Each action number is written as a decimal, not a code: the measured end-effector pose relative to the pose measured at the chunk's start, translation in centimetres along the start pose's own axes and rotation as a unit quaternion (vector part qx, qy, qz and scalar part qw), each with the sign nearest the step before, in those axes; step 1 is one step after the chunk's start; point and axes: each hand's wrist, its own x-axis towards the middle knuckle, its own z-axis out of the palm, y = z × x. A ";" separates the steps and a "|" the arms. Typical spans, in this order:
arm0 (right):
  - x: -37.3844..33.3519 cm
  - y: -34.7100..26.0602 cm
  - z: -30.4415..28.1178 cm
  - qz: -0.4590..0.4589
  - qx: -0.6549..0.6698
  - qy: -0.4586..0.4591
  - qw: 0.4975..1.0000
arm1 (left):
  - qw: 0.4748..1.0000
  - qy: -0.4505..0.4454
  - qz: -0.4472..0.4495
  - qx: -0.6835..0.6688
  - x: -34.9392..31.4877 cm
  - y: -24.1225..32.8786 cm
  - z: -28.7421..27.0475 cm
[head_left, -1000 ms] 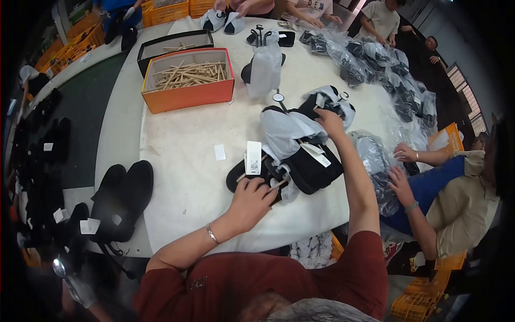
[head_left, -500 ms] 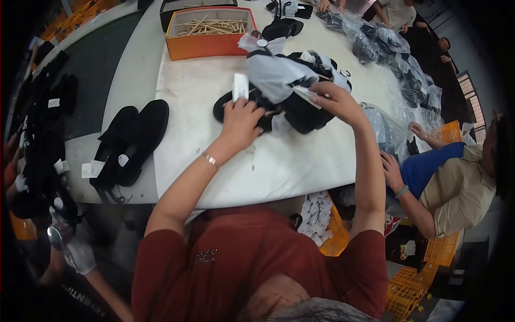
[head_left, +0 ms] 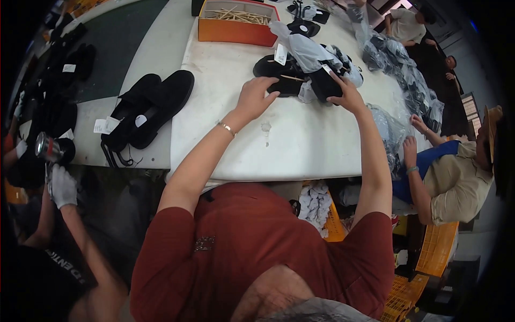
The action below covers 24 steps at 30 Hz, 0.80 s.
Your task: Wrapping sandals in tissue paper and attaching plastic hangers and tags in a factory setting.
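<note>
Black shoes (head_left: 325, 85) lie ahead of me on the white table, with pale tissue paper (head_left: 303, 49) across them. A thin wooden stick (head_left: 292, 79) shows in the opening of the left shoe (head_left: 266, 65), and a white tag (head_left: 280, 54) stands up from it. My left hand (head_left: 255, 98) is at the near edge of this shoe, thumb and fingers apart, holding nothing. My right hand (head_left: 350, 96) grips the near end of the right shoe, its index finger stretched along the side and thumb at the front. The tips of its other fingers are hidden.
An orange-red box (head_left: 236, 33) of wooden sticks stands at the back. Another pair of black shoes (head_left: 166, 107) with white tags lies to the left. Plastic-wrapped shoes (head_left: 399, 67) line the right. A co-worker (head_left: 456, 182) sits at right; a gloved hand (head_left: 63, 185) is at left.
My left hand has let go of the white tag and drawn back from it. My right hand has shifted onto the end of the right shoe. The view has shifted too.
</note>
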 end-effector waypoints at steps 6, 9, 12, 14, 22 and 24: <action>-5.4 -8.6 3.1 0.050 0.068 0.209 0.974 | 0.950 0.006 -0.200 -0.239 -5.1 2.5 -1.7; -9.2 -14.7 1.5 0.050 0.117 0.272 0.954 | 0.963 0.015 -0.123 -0.241 -6.0 6.8 -4.3; -14.9 -21.8 -1.5 0.037 0.068 0.243 0.967 | 0.992 -0.010 0.042 -0.115 -8.5 11.5 -7.7; -17.4 -26.9 -3.6 0.018 0.045 0.171 0.984 | 0.984 -0.059 0.077 -0.152 -10.5 12.6 -8.7; -18.2 -25.6 -3.3 -0.041 0.191 0.003 0.981 | 0.994 -0.107 0.020 0.032 -14.6 12.1 -11.2; -17.2 -23.8 -3.7 -0.100 0.191 -0.031 0.976 | 0.985 -0.151 0.075 0.037 -13.8 13.0 -11.4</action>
